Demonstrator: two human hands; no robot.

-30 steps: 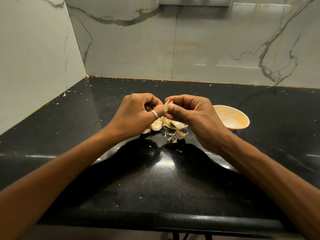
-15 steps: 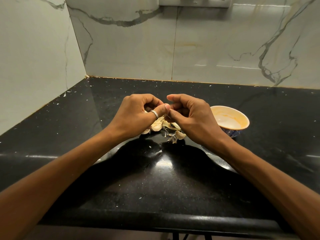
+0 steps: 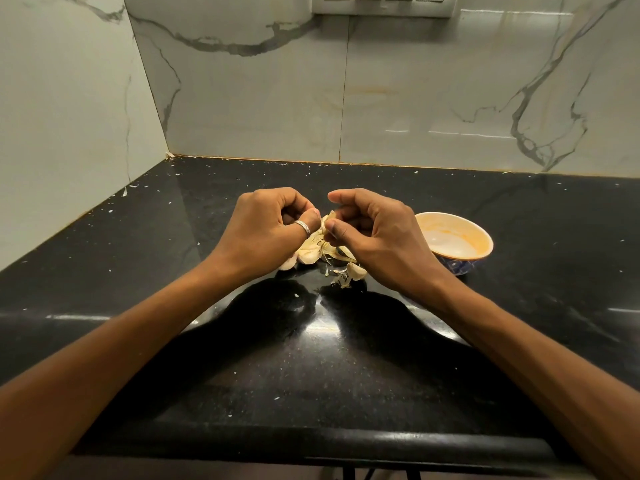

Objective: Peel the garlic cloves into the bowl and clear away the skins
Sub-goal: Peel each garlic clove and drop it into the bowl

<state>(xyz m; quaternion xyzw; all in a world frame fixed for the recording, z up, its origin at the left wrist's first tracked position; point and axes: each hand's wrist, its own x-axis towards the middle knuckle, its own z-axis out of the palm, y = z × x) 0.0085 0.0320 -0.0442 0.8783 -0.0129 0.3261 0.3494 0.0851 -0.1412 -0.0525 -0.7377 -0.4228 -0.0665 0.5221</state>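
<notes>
The clove (image 3: pixel 328 224) is up off the counter, pretty much dead centre of the frame, caught between both hands. Only a pale sliver of it shows between the fingers, so I can't tell how much skin is on it.

The left hand (image 3: pixel 273 230) is curled into a loose fist with the thumb tip pressed against the clove's left side, and there's a silver ring (image 3: pixel 303 228) on that thumb. The right hand (image 3: pixel 375 233) is curled too. Its thumb and a fingertip pinch the clove from the right, and the index finger arches over the top.

Right under the hands sits a pile (image 3: pixel 311 251) of garlic on the counter, cloves and papery skins mixed together and half hidden by the hands. A loose clove (image 3: pixel 357 271) lies just to the lower right of the pile, close by the right wrist, with a few skin shreds (image 3: pixel 341 281) touching it.

The bowl (image 3: pixel 479 233) is right of centre, just beside the back of the right hand and partly tucked behind that wrist. It's pale inside with an orange tint up the wall, and dark blue patterned outside.

All of this is on a glossy black speckled counter (image 3: pixel 311 368), with both forearms coming in from the lower corners. Tiny white flecks (image 3: pixel 124 192) are scattered over it, mostly toward the upper left near the corner. Behind is a grey-veined marble wall (image 3: pixel 259 109), and a switch plate (image 3: pixel 382 5) pokes in at the top edge.
</notes>
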